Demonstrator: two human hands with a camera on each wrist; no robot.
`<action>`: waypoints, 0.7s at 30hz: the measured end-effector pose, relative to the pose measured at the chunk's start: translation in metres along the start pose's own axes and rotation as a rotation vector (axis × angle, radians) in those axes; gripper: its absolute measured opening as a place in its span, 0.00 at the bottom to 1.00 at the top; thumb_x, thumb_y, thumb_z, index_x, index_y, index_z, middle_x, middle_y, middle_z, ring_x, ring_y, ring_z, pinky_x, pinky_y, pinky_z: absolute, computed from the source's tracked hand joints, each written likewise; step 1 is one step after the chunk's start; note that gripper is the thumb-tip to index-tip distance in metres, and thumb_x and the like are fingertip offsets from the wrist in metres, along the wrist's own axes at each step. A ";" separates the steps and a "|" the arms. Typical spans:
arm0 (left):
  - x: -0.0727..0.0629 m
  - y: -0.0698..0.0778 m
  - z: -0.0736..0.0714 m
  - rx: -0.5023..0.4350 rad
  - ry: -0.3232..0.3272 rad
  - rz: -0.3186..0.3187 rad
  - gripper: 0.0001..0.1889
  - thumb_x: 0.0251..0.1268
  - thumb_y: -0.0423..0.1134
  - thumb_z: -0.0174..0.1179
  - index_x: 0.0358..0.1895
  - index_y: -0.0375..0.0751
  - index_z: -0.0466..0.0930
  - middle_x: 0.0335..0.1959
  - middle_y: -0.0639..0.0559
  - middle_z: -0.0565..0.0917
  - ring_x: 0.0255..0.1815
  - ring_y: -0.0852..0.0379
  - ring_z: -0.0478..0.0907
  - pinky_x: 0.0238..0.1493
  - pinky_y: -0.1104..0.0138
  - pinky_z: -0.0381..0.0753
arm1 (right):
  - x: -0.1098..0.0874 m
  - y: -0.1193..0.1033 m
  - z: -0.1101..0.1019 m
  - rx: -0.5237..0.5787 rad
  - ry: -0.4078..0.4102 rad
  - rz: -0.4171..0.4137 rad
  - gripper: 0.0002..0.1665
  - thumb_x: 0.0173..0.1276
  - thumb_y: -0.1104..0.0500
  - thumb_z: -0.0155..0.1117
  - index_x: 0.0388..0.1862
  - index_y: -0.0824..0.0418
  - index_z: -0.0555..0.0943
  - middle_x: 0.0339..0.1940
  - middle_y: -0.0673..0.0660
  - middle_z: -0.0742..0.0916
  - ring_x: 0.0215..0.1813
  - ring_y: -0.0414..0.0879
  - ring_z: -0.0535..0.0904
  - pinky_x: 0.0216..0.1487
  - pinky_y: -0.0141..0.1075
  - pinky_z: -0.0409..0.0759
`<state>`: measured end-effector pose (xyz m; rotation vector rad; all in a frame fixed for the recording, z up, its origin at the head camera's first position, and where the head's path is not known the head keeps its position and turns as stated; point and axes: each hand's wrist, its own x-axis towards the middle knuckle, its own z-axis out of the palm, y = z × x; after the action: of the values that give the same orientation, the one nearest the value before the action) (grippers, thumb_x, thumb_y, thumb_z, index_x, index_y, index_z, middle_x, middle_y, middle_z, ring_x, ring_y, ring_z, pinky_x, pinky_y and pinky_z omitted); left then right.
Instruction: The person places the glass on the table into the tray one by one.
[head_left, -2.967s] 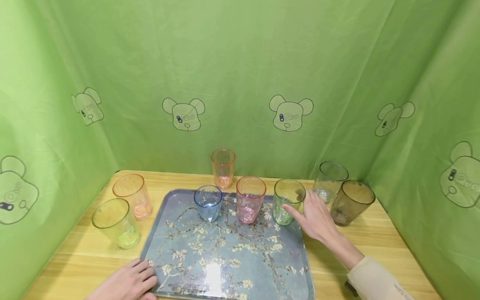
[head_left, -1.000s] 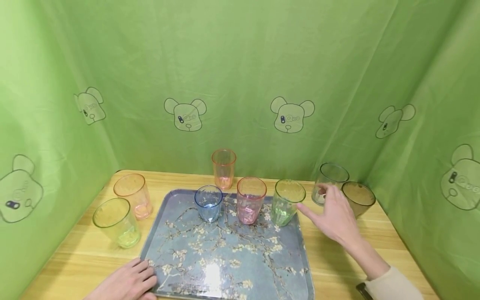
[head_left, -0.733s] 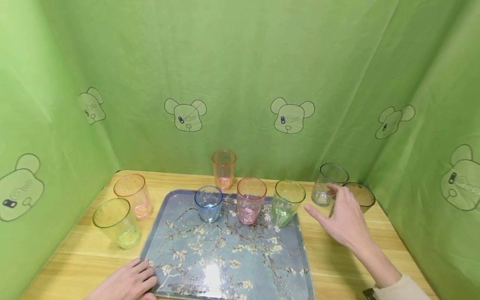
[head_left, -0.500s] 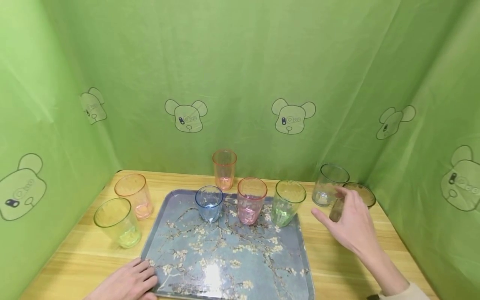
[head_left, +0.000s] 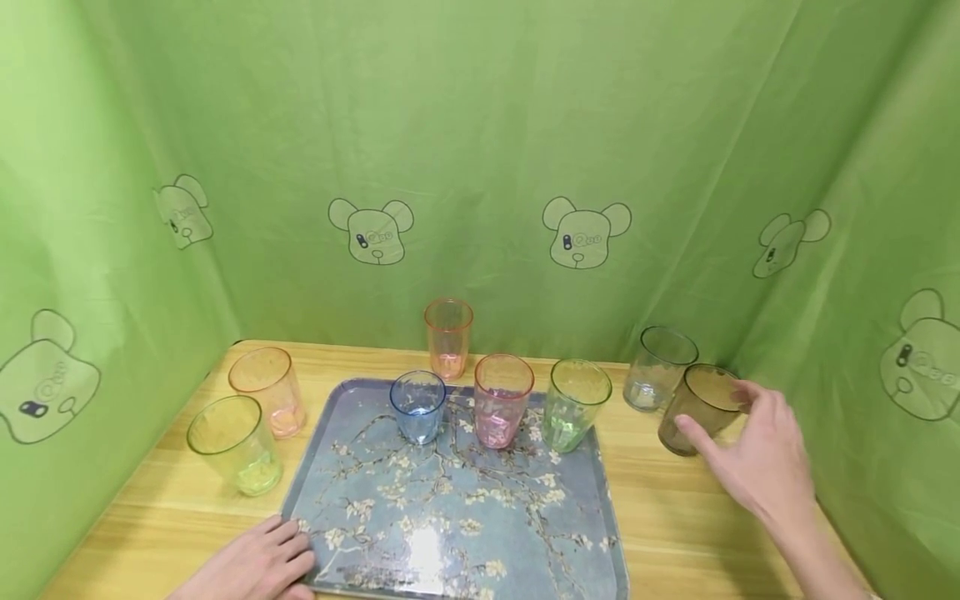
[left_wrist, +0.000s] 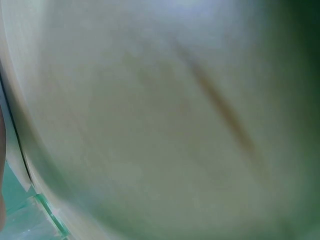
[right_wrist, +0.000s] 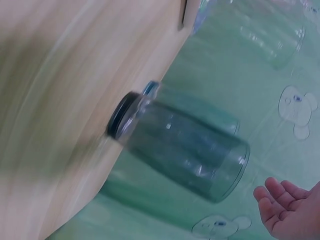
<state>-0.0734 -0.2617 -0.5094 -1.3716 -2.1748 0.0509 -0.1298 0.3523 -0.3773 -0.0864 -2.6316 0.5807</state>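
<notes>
Movement on the right is what I catch from my remote seat: half a second ago the right grip point(head_left: 761, 458) covered much of the brown glass point(head_left: 693, 404), and now that bare hand has swung outward, so the glass shows nearly whole. In the head view its thumb lies across the near side of the glass and its fingers sit by the right of the rim, spread but holding nothing; the right wrist view gives me a plain gap between loosely bent fingers and the glass, and I cannot tell whether the thumb touches. The brown glass stands upright on the bench point(head_left: 675, 533), right of the tray point(head_left: 517, 517) and just in front of the clear glass point(head_left: 660, 367). I read this as the work having turned from the green glass point(head_left: 576, 412), where this grip was three seconds back, to the brown one, with no pick-up made so far. Along the tray's far side the green glass, pink glass point(head_left: 502, 408) and blue glass point(head_left: 417, 414) stand in a row, about where they were. The left grip point(head_left: 251, 562) has stayed at the tray's near-left corner, fingers relaxed by its rim, nothing pinched that I can see; the left wrist view is too blurred to help me
</notes>
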 end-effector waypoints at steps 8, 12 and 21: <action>0.000 0.001 -0.001 -0.001 -0.001 -0.006 0.19 0.78 0.62 0.53 0.28 0.58 0.68 0.30 0.67 0.73 0.33 0.65 0.66 0.39 0.72 0.60 | 0.003 0.025 -0.007 -0.030 -0.010 0.073 0.62 0.71 0.33 0.65 0.78 0.81 0.54 0.65 0.85 0.69 0.63 0.79 0.66 0.63 0.76 0.64; 0.000 0.000 0.000 -0.004 0.005 -0.004 0.20 0.79 0.62 0.51 0.28 0.58 0.68 0.30 0.66 0.73 0.32 0.65 0.66 0.39 0.72 0.60 | 0.007 0.035 -0.005 -0.035 -0.003 0.070 0.62 0.71 0.33 0.65 0.77 0.82 0.55 0.64 0.87 0.70 0.60 0.79 0.67 0.61 0.75 0.65; -0.001 -0.001 0.002 0.009 0.029 0.019 0.21 0.83 0.62 0.46 0.28 0.57 0.69 0.29 0.65 0.74 0.32 0.64 0.67 0.39 0.71 0.61 | 0.014 0.052 0.000 -0.049 -0.040 0.068 0.62 0.72 0.31 0.63 0.74 0.84 0.58 0.61 0.87 0.71 0.56 0.78 0.70 0.55 0.73 0.68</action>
<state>-0.0751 -0.2624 -0.5107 -1.3799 -2.1352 0.0474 -0.1437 0.4019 -0.3933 -0.1809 -2.6913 0.5465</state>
